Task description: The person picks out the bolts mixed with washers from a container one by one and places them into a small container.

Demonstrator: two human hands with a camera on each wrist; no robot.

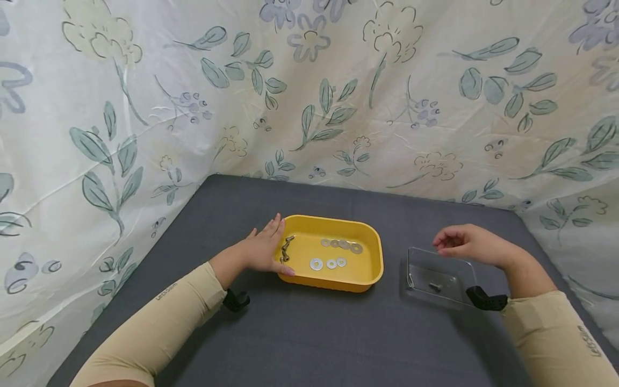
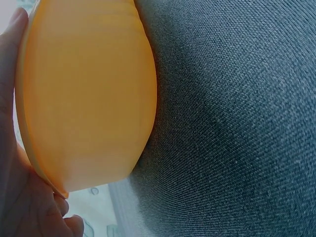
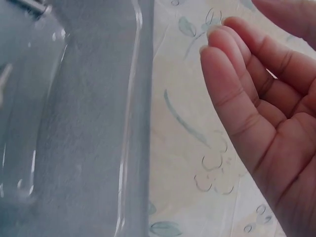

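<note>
My left hand (image 1: pixel 263 250): fingers spread on the yellow tray (image 1: pixel 333 283). Right hand (image 1: pixel 473 244): fingers bent, pinching nothing visible. I judge the screw (image 1: pixel 436 287) below them light, slippery; grip mid-length.

Tray (image 1: pixel 333 282) at the left hand (image 1: pixel 261 250): solid yellow. Screws (image 1: pixel 285 256) just inside that hand: metallic grey; washers (image 1: pixel 344 244) farther in: silver. Box (image 1: pixel 452 285) below the right hand (image 1: pixel 471 242): clear. Cloth (image 1: pixel 314 333) under both: plain dark grey. Curtain (image 1: pixel 309 80) beyond: off-white, green leaves, lilac/yellow flowers. Sleeves (image 1: pixel 179 301) behind hands: beige, dark lettering.
</note>
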